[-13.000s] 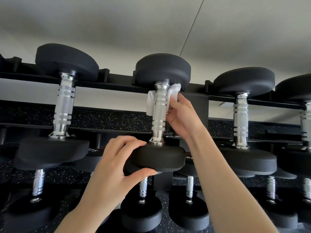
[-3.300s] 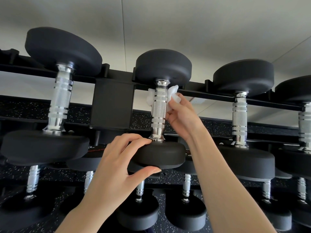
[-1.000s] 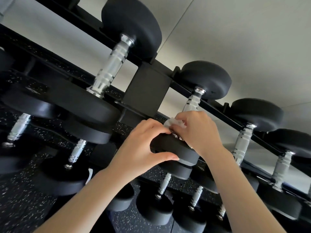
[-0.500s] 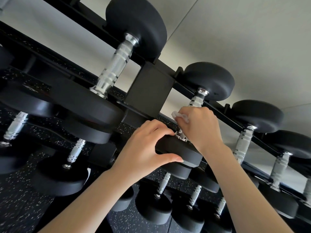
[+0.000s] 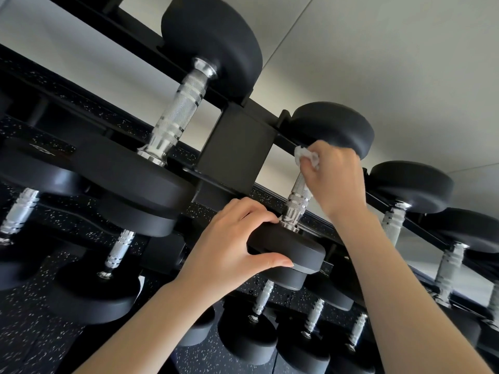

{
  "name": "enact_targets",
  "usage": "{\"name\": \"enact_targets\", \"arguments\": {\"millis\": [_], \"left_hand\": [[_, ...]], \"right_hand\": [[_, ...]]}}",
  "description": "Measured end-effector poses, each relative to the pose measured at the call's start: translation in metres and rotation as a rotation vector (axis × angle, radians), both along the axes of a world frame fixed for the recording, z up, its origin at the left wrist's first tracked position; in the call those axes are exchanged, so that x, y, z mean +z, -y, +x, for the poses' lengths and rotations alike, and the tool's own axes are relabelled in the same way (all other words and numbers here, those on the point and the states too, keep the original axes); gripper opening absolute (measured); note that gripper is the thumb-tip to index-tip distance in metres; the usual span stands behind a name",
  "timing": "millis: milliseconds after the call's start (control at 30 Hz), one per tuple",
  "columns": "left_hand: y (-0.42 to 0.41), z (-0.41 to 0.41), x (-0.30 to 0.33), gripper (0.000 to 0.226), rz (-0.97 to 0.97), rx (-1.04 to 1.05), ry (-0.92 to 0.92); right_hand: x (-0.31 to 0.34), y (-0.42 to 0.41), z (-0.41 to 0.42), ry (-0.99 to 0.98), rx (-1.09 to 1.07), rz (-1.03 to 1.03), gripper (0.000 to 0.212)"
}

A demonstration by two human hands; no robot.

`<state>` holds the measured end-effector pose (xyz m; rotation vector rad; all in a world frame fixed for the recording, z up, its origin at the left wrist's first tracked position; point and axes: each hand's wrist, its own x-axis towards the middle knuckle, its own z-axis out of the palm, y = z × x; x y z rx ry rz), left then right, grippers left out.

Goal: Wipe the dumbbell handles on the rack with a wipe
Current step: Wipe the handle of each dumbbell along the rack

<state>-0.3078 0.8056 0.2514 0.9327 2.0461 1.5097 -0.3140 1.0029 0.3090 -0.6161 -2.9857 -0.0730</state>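
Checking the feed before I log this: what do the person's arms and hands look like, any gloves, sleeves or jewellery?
Both arms are bare as far as the frame shows: no sleeve on either forearm. The left hand and the right hand wear no gloves, and no rings, watch or wristband show. The nails that can be seen are short and unpainted. No markings or bandages are visible.
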Motion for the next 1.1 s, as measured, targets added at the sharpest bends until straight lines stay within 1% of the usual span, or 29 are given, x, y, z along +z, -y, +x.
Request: {"name": "enact_targets", "arguments": {"millis": [167,267,367,467,567,700,800,900,967,1100], "left_hand": [[0.000,-0.001,0.000,0.050,-0.003,-0.005,-0.012],[0.000,-0.001,0.000,0.050,-0.006,-0.008,-0.020],[0.001,-0.001,0.001,0.050,-0.013,-0.015,-0.016],[0.001,-0.002,0.001,0.050,-0.015,-0.017,-0.014],[0.000,-0.002,0.001,0.050,-0.015,-0.022,-0.016],[0.001,-0.003,0.002,0.051,-0.030,-0.033,-0.048],[0.000,-0.005,0.004,0.052,-0.051,-0.055,-0.082],[0.001,-0.007,0.009,0.052,-0.078,-0.086,-0.096],[0.001,-0.010,0.012,0.053,-0.098,-0.111,-0.146],[-0.009,-0.010,0.026,0.058,-0.112,-0.164,-0.276]], "right_hand": [[-0.009,-0.009,-0.007,-0.169,-0.036,-0.024,0.016],[-0.015,-0.007,-0.003,-0.315,-0.057,-0.042,0.014],[-0.020,-0.003,0.001,-0.461,-0.146,-0.112,0.018],[-0.021,0.000,0.004,-0.548,-0.236,-0.140,0.016],[-0.020,0.000,0.009,-0.571,-0.338,-0.218,0.016],[-0.014,0.003,0.020,-0.513,-0.408,-0.272,0.017],[-0.012,0.003,0.028,-0.486,-0.432,-0.385,0.014],[-0.011,0.009,0.042,-0.461,-0.479,-0.508,0.014],[-0.006,0.014,0.055,-0.486,-0.490,-0.544,0.014],[0.014,0.018,0.090,-0.580,-0.538,-0.528,0.010]]}}
